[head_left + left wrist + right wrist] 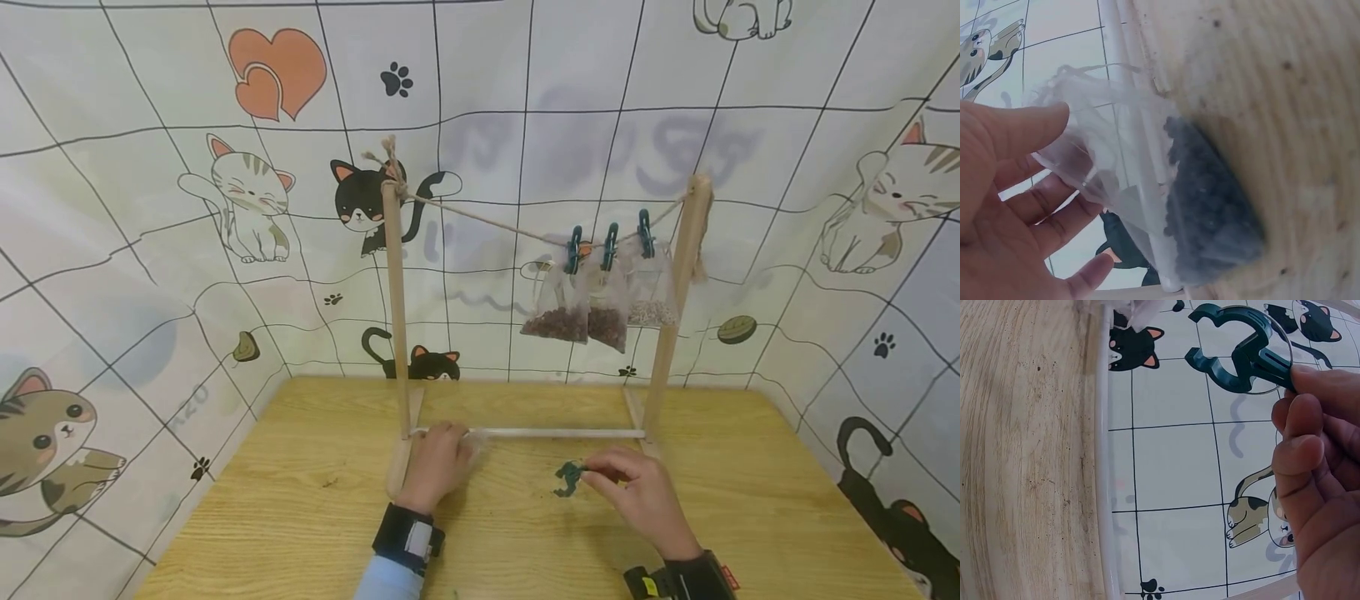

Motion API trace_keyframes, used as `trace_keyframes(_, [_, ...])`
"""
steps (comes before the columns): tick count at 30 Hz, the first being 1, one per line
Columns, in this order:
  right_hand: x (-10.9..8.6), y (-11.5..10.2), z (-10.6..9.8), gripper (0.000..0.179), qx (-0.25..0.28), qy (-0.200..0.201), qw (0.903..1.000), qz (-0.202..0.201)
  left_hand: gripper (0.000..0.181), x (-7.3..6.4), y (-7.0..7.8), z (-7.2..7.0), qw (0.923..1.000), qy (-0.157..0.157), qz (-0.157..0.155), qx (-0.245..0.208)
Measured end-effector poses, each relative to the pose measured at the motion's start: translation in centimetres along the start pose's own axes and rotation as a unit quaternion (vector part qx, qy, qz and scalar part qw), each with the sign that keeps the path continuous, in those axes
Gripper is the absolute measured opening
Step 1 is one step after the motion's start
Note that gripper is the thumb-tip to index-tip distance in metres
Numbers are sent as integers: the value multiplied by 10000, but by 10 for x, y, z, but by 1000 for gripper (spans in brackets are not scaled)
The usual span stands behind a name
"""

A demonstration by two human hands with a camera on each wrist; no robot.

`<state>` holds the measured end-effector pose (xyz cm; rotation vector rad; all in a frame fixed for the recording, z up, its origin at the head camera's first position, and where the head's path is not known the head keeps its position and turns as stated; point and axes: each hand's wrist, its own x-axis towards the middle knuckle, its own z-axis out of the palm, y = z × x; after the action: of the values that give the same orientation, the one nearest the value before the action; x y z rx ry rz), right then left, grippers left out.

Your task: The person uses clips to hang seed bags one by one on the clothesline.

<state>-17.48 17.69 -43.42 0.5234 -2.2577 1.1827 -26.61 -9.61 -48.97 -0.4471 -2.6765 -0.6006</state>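
Observation:
My left hand (438, 465) is near the rack's left foot. In the left wrist view its thumb and fingers hold the upper part of a clear plastic bag (1210, 200), with small dark pieces gathered at the bottom. The bag hangs close by the rack's white bottom bar (555, 433). To the right, my right hand (637, 492) pinches a green clothespin (1249, 359) by its handle end between thumb and fingertips. The clothespin's jaws are spread apart and face left, with nothing between them.
A wooden rack with a left post (396, 308) and right post (678, 300) carries a sagging twine line (487, 221). Green clothespins on it hold two bags of reddish-brown pieces (558, 323) and one bag of pale pieces (651, 312). The wooden table (300, 475) lies below.

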Motion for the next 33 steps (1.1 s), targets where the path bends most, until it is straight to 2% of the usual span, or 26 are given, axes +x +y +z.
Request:
trace_keyframes(4, [-3, 15, 2, 17, -40, 16, 10000, -10, 7, 2, 0, -7, 9998, 93, 103, -122])
trace_keyframes(7, [-5, 19, 2, 15, -14, 69, 10000, 5, 7, 3, 1, -15, 9993, 77, 201, -322])
trace_keyframes(12, [-5, 19, 0, 15, -72, 253, 9997, 30, 5, 1, 5, -35, 9951, -38, 293, -946])
trace_keyframes(15, [-3, 17, -2, 17, -181, 464, 9987, -108, 4, -2, 10, -47, 9905, -89, 428, -1302])
trace_keyframes(19, [1, 9, -7, 18, -293, 652, 9962, -505, 5, -5, 17, -58, 9854, -207, 645, -1559])
trace_keyframes(24, [14, -19, -19, 16, -271, 773, 9939, -732, 9, -2, 26, -69, 9810, -309, 816, -1732])
trace_keyframes(28, [25, -34, -26, 16, -181, 1040, 9902, -916, 10, 4, 34, -79, 9772, -104, 1119, -1803])
trace_keyframes(33, [45, -43, -32, 23, -209, 1480, 9779, -1459, 6, 17, 46, -92, 9696, 585, 1598, -1760])
